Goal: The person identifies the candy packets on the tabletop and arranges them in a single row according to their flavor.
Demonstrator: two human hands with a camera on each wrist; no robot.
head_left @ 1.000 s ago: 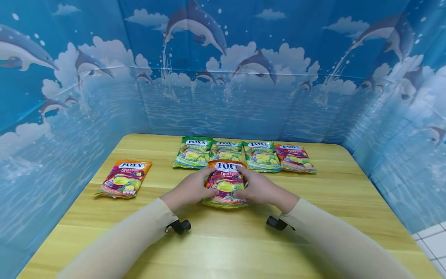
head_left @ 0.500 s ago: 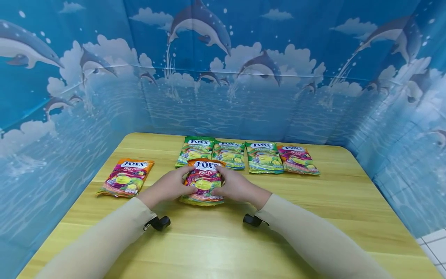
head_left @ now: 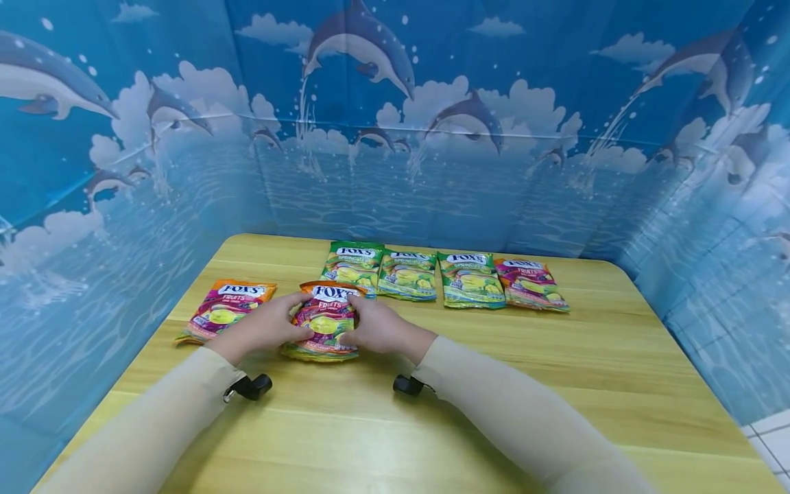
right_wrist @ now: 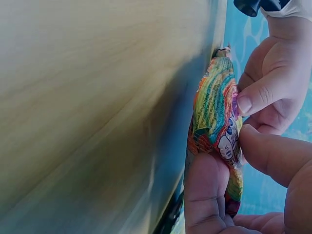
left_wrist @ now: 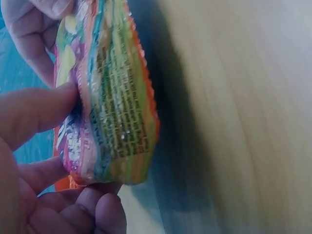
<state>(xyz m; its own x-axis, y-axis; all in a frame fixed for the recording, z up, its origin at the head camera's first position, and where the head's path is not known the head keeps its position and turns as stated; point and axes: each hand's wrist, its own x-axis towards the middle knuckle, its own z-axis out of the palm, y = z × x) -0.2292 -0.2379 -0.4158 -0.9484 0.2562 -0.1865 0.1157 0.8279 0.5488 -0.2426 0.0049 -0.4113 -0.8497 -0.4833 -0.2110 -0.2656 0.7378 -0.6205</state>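
Between both hands is a purple and orange Fox's Fruits candy bag (head_left: pixel 324 322), tilted up with its printed front toward the head camera. My left hand (head_left: pixel 264 328) grips its left edge, thumb on the front and fingers behind, as the left wrist view shows. On the opposite edge my right hand (head_left: pixel 384 328) pinches it, thumb in front and fingers curled underneath in the right wrist view. In both wrist views the bag's bottom seam seems raised off the wood. Another Fruits bag (head_left: pixel 231 305) lies just left, partly hidden by the left hand.
Along the back of the wooden table (head_left: pixel 494 398) lie a green Springtea bag (head_left: pixel 353 264) partly behind the held bag, a second green bag (head_left: pixel 407 274), a third green bag (head_left: pixel 471 281) and a purple Fruits bag (head_left: pixel 532 285). A dolphin-print curtain (head_left: pixel 395 185) encloses the table.
Both hands have carried the held bag leftward, from in front of the second green bag toward the Fruits bag at left. The view has shifted slightly; the other bags stay put.
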